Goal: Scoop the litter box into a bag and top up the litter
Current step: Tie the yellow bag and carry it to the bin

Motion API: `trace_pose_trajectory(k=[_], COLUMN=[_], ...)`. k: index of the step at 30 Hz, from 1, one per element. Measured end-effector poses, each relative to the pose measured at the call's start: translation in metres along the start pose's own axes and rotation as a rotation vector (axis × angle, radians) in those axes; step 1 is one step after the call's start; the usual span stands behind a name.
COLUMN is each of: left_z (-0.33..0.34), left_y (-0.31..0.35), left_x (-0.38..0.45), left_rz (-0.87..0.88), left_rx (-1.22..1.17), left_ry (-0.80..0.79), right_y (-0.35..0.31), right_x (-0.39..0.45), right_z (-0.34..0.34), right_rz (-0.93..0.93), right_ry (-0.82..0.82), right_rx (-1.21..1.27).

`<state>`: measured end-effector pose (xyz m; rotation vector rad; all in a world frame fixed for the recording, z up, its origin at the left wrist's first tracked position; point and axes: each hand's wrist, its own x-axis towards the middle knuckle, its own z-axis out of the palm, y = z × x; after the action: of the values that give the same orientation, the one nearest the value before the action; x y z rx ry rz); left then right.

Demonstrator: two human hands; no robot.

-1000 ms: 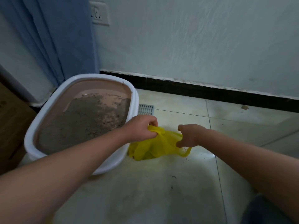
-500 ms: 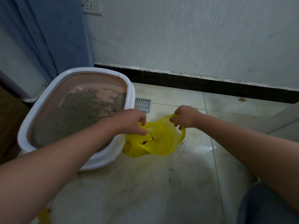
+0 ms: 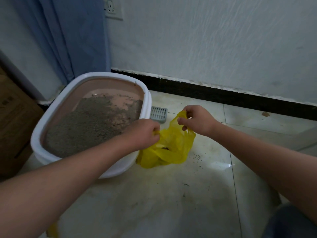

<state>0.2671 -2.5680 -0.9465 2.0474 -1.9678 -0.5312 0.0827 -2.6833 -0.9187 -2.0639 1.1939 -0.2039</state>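
A yellow plastic bag (image 3: pixel 169 148) sits on the tiled floor against the right side of the litter box (image 3: pixel 145 98), a white tub with a pinkish inner wall. Grey litter (image 3: pixel 89 122) covers most of the box's bottom, bare at the far end. My left hand (image 3: pixel 145 133) pinches the bag's left edge. My right hand (image 3: pixel 197 119) pinches the bag's right handle, lifted higher. The bag's mouth is spread between them and dark clumps show inside.
A grey slotted scoop (image 3: pixel 158 112) lies on the floor behind the bag. Litter grains (image 3: pixel 197 157) are scattered right of the bag. A blue curtain (image 3: pixel 68 40) hangs behind the box, a cardboard box (image 3: pixel 13 117) stands at left. Another scrap of yellow plastic (image 3: pixel 53 231) peeks out under my left arm.
Both hands have pulled apart and lifted the bag's edges, opening its mouth wider; a second ago the bag was bunched low between them.
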Motion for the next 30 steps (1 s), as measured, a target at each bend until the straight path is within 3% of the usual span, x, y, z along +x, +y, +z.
trace_pose_trajectory(k=[4,8,13,18,25,30], left_z=[-0.01,-0.02,-0.016,-0.01,-0.014,-0.017], left_y=[0.002,0.012,0.021,0.028,0.017,0.019], left_x=[0.015,0.027,0.031,0.03,0.02,0.019], left_rz=[-0.147,-0.147,-0.048,0.098,0.203,0.165], left_rx=[-0.536,-0.682,-0.657,-0.475,-0.087,-0.108], left_ry=[0.203,0.292,0.292,0.294,0.472,0.506], right_y=[-0.012,-0.027,-0.038,-0.036,-0.039,-0.038], right_x=[-0.005,-0.012,-0.016,-0.015,-0.018,-0.014], right_z=[0.001,0.0,-0.001,-0.002,0.005,0.007], right_rz=[-0.007,0.034,0.1,0.173,-0.035,-0.07], right_ry=[-0.007,-0.041,-0.018,0.055,0.072,0.176], right_rx=[0.094,0.341,0.503,0.559,0.452,0.414])
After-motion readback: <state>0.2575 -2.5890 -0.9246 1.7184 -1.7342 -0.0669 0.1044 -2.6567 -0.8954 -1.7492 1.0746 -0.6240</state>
